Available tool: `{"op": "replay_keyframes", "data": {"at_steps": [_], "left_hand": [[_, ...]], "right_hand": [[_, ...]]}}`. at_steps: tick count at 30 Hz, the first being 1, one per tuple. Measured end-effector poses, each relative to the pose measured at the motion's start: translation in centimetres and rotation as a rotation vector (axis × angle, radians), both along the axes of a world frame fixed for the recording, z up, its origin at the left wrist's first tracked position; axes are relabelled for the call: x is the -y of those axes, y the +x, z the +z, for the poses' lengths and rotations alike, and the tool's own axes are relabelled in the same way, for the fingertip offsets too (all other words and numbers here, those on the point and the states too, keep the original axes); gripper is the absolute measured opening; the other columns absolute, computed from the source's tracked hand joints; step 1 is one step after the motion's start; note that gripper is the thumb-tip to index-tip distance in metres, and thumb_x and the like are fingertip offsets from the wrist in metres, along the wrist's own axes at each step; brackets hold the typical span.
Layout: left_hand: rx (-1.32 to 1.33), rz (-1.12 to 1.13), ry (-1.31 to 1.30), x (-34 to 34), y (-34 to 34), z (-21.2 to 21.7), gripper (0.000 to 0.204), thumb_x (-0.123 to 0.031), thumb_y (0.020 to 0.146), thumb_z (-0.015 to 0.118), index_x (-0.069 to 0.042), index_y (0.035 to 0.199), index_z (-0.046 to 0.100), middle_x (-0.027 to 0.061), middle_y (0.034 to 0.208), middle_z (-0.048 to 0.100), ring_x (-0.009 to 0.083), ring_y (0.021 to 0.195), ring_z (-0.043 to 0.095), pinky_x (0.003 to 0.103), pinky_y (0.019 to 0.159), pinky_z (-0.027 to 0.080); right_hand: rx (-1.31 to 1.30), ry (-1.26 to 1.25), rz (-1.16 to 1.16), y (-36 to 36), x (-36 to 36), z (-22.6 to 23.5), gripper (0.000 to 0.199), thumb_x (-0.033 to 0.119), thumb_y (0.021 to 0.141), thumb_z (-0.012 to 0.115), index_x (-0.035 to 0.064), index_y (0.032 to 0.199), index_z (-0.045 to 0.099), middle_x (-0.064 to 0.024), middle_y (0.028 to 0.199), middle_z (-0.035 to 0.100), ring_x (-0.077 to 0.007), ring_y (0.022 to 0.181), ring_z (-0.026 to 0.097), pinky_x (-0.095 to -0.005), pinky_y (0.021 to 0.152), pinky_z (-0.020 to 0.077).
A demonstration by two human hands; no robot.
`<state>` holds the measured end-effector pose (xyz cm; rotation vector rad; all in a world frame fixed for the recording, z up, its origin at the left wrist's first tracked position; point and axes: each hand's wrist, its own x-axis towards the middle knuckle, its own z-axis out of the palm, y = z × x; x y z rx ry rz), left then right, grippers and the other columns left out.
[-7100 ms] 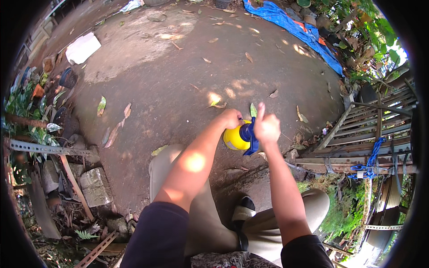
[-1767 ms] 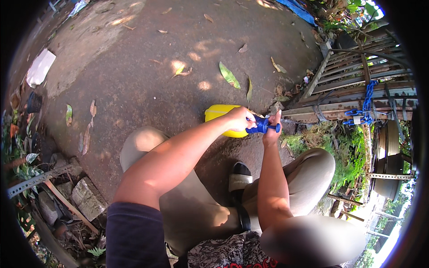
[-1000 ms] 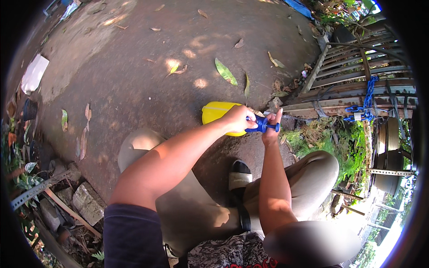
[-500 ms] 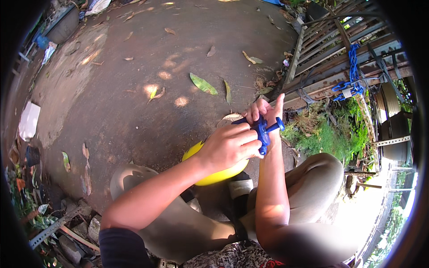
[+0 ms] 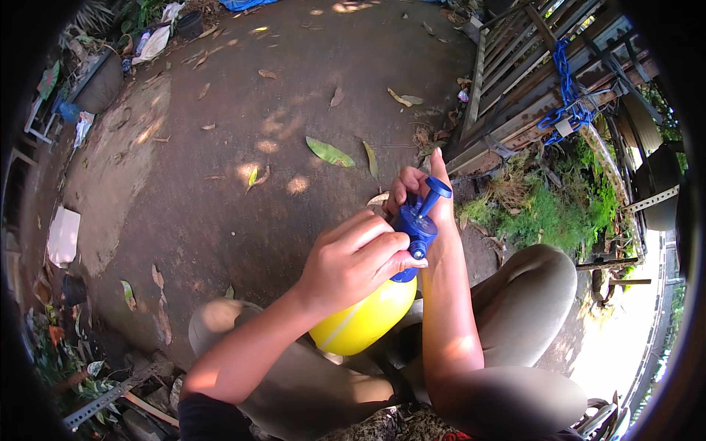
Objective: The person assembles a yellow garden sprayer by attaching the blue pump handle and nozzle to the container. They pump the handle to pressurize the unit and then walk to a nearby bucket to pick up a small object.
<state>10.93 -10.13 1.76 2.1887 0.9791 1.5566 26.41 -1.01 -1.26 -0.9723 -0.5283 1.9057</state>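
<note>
sprayer point(image 5: 364, 320) raised closer | 1 bottle | 2 hands: left hand point(image 5: 353, 261), right hand point(image 5: 423, 195)

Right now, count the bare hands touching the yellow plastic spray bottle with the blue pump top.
2. The left hand grips the yellow plastic spray bottle at its neck; the right hand is behind the blue pump top, index finger raised.

Bottle point(image 5: 364, 320) between knees; gate point(image 5: 544, 81) right, leaf point(image 5: 329, 153) ahead.

Open dirt ground point(image 5: 220, 184) left — wooden fence point(image 5: 529, 81), weeds point(image 5: 544, 209) close right
</note>
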Motion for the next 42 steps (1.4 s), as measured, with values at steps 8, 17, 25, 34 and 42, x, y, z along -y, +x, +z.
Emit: {"op": "replay_keyframes", "data": {"at_steps": [8,17,25,34,42], "left_hand": [[-0.055,-0.008,0.037,1.7,-0.9,4.9,0.029,-0.013,0.071,0.091,-0.003,0.090,0.071,0.0040,0.078,0.063,0.0189,0.062,0.061,0.030,0.054,0.050],[-0.185,0.029,-0.011,3.1,-0.8,6.2,0.037,-0.022,0.070,0.095,-0.010,0.096,0.072,-0.0014,0.085,0.061,0.0134,0.065,0.060,0.024,0.054,0.051],[-0.107,0.044,-0.052,0.6,-0.8,6.0,0.026,-0.022,0.080,0.087,-0.004,0.092,0.073,0.0032,0.077,0.063,0.0186,0.060,0.059,0.030,0.054,0.047],[0.004,0.108,-0.083,0.7,-0.3,6.0,0.025,-0.013,0.075,0.090,-0.002,0.088,0.072,0.0052,0.072,0.062,0.0160,0.060,0.058,0.029,0.052,0.045],[-0.005,0.109,-0.064,1.3,-0.3,7.2,0.026,-0.015,0.074,0.091,-0.003,0.088,0.072,0.0047,0.073,0.062,0.0152,0.059,0.058,0.029,0.052,0.044]], "right_hand": [[0.047,0.129,-0.095,-0.8,1.6,5.8,0.071,0.072,0.102,0.029,0.0147,0.062,0.039,-0.0080,0.054,0.047,-0.0214,0.046,0.040,-0.0329,0.051,0.0350],[0.015,0.167,-0.153,0.4,2.5,7.9,0.074,0.071,0.104,0.021,0.0141,0.059,0.037,-0.0082,0.051,0.047,-0.0189,0.050,0.045,-0.0298,0.058,0.0421],[-0.049,0.119,-0.112,0.1,1.2,5.1,0.073,0.071,0.102,0.036,0.0089,0.066,0.053,-0.0085,0.060,0.056,-0.0194,0.059,0.059,-0.0305,0.059,0.0495],[0.106,0.008,-0.137,-1.2,1.9,3.6,0.070,0.076,0.095,0.045,0.0098,0.074,0.055,-0.0072,0.065,0.056,-0.0224,0.058,0.057,-0.0380,0.065,0.0529],[0.140,0.004,-0.174,-1.2,2.4,4.6,0.071,0.077,0.095,0.045,0.0096,0.074,0.055,-0.0067,0.063,0.054,-0.0215,0.056,0.056,-0.0376,0.061,0.0515]]}}
